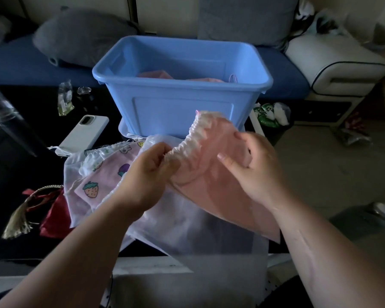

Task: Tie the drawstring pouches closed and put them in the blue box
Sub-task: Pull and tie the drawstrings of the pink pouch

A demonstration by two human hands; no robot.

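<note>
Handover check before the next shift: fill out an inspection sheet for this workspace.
Surface: dark table, carrying the box and a pile of pouches.
Job's things: blue box open, pink fabric inside; pink pouch held up in front of it, mouth gathered; strawberry-print pouch, white pouches and red pouch lie outside the box.
Clutter: white phone, clear wrapper, green-and-white wrapper.
Hands: left hand pinches the pink pouch's gathered mouth; right hand grips its body.
Cables: nothing seen.
Surroundings: blue sofa with grey cushion behind; white seat at right.
</note>
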